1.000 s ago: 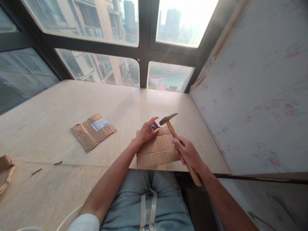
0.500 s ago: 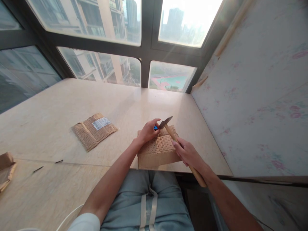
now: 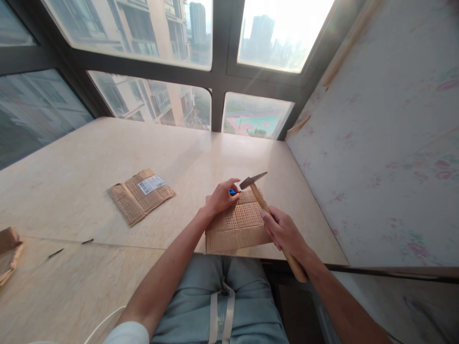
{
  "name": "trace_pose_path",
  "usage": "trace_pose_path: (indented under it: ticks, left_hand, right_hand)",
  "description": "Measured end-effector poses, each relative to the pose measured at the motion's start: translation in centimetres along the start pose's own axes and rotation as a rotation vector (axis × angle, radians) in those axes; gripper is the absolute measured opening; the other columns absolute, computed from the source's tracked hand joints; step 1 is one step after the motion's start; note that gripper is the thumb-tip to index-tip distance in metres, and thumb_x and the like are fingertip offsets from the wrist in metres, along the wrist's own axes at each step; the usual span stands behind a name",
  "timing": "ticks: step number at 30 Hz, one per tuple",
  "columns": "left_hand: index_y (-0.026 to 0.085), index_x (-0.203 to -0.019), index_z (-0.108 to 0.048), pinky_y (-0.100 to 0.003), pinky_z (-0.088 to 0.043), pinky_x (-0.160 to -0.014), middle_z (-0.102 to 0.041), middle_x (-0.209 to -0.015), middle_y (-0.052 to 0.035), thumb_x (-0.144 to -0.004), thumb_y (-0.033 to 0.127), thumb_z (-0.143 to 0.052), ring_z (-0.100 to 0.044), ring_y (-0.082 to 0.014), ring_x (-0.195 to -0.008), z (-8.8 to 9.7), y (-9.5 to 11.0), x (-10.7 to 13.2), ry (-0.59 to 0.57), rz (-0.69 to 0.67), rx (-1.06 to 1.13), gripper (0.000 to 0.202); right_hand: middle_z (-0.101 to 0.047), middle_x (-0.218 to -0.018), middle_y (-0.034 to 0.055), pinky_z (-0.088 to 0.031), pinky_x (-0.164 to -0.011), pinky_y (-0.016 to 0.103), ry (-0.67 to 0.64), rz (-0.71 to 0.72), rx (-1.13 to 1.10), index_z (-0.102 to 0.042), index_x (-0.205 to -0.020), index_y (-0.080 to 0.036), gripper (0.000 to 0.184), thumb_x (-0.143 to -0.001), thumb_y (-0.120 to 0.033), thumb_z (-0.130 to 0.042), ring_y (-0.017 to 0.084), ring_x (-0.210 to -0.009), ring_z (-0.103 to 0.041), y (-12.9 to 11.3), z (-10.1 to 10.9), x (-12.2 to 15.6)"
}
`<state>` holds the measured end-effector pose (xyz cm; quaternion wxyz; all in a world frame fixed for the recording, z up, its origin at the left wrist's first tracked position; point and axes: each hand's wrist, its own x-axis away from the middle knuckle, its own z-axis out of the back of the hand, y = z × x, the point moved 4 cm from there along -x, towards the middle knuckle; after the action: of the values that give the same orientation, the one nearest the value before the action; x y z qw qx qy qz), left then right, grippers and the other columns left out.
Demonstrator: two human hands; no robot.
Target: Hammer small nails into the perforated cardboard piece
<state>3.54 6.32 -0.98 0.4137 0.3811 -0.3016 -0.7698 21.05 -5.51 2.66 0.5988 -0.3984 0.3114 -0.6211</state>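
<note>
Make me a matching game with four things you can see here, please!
Things:
1. Hammer
2. Small blue thing
3. White label
4. Wall

Places and looks:
A. pink-flowered
B. on a flat cardboard piece
C. in the right hand
D. in the left hand

Right pairs: 1-C, 2-D, 3-B, 4-A

The person near me grips a hammer by its wooden handle in the right hand, its head raised beside the left hand. The left fingers hold a small blue object over a hole-dotted cardboard piece. Another cardboard piece, labelled, lies apart on the pale counter beneath the windows.
</note>
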Motion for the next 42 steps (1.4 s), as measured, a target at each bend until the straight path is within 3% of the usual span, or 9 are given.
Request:
trace_pose_path:
  ticks: [6,14,18,20,23,27,31,36,42]
  left_hand:
    - [0.017,-0.117,-0.059,-0.032,-0.052,-0.079,-0.072,-0.085,-0.0015,-0.074,0.007,-0.065,-0.065,-0.0165,-0.079,-0.1,-0.1,0.0,0.009,-0.042,-0.047,0.044]
    - [0.019,-0.120,-0.058,-0.037,-0.050,-0.088,-0.071,-0.098,-0.0043,-0.075,0.014,-0.067,-0.064,-0.0203,-0.093,0.2,0.5,0.2,-0.001,-0.084,-0.114,0.046]
    - [0.017,-0.125,-0.057,-0.043,-0.046,-0.098,-0.070,-0.110,-0.0089,-0.075,0.019,-0.067,-0.061,-0.0247,-0.108,1.5,1.5,0.5,0.003,-0.113,-0.241,0.051]
    - [0.015,-0.125,-0.057,-0.044,-0.044,-0.100,-0.067,-0.118,-0.0127,-0.077,0.021,-0.064,-0.058,-0.0270,-0.115,2.7,1.4,1.2,0.044,-0.040,-0.313,0.049]
    - [0.011,-0.124,-0.058,-0.047,-0.043,-0.102,-0.064,-0.124,-0.0187,-0.083,0.030,-0.060,-0.056,-0.0310,-0.119,5.0,0.1,3.3,0.133,0.204,-0.376,0.045]
    - [0.010,-0.125,-0.057,-0.043,-0.052,-0.086,-0.067,-0.113,-0.0171,-0.082,0.048,-0.060,-0.066,-0.0275,-0.095,6.5,-2.1,7.0,0.131,0.541,-0.167,0.057]
    - [0.010,-0.120,-0.058,-0.030,-0.053,-0.055,-0.069,-0.088,-0.0095,-0.079,0.049,-0.061,-0.064,-0.0182,-0.065,5.7,-2.9,9.3,0.132,0.775,0.246,0.056]
    - [0.010,-0.102,-0.062,-0.024,-0.048,-0.053,-0.066,-0.073,-0.0034,-0.066,0.045,-0.072,-0.060,-0.0134,-0.060,4.7,-2.7,9.0,0.225,0.811,0.568,0.052]
    - [0.011,-0.095,-0.065,-0.023,-0.046,-0.057,-0.066,-0.069,-0.0009,-0.054,0.048,-0.080,-0.060,-0.0123,-0.061,5.6,-2.6,7.9,0.328,0.758,0.677,0.058]
  right_hand:
    - [-0.045,-0.048,-0.0095,-0.024,-0.021,0.017,-0.061,-0.040,0.097,-0.041,-0.072,-0.023,0.028,-0.095,-0.039,-0.042,0.008,-0.024,-0.040,0.8,-0.5,-0.1]
    - [-0.044,-0.047,-0.0099,-0.022,-0.023,0.017,-0.036,-0.039,-0.109,-0.041,-0.069,-0.022,0.033,-0.095,-0.043,-0.045,0.006,-0.024,-0.038,0.3,-0.2,0.2]
    - [-0.044,-0.047,-0.0098,-0.022,-0.024,0.017,-0.033,-0.030,-0.131,-0.042,-0.069,-0.022,0.035,-0.095,-0.045,-0.047,0.006,-0.024,-0.038,0.4,0.1,0.0]
    - [-0.044,-0.045,-0.0099,-0.022,-0.024,0.017,-0.032,-0.025,-0.133,-0.042,-0.068,-0.022,0.036,-0.094,-0.046,-0.049,0.005,-0.024,-0.037,0.5,0.4,0.0]
    - [-0.043,-0.044,-0.0099,-0.023,-0.025,0.016,-0.004,-0.014,-0.154,-0.042,-0.067,-0.022,0.038,-0.093,-0.048,-0.052,0.005,-0.024,-0.036,0.9,1.2,0.1]
    - [-0.045,-0.046,-0.0092,-0.026,-0.024,0.017,0.118,-0.025,-0.186,-0.046,-0.072,-0.021,0.038,-0.089,-0.054,-0.057,0.006,-0.025,-0.038,2.0,2.7,-0.4]
    - [-0.042,-0.042,-0.0113,-0.028,-0.023,0.017,0.237,-0.078,-0.114,-0.051,-0.083,-0.021,0.035,-0.081,-0.054,-0.065,0.008,-0.026,-0.039,3.5,3.8,-2.3]
    - [-0.040,-0.034,-0.0124,-0.030,-0.022,0.018,0.118,-0.159,-0.226,-0.048,-0.081,-0.022,0.033,-0.074,-0.048,-0.068,0.008,-0.024,-0.034,5.0,3.1,-4.1]
    - [-0.040,-0.033,-0.0130,-0.028,-0.021,0.017,0.098,-0.150,-0.311,-0.047,-0.080,-0.023,0.029,-0.071,-0.041,-0.068,0.008,-0.024,-0.032,4.3,2.6,-4.5]
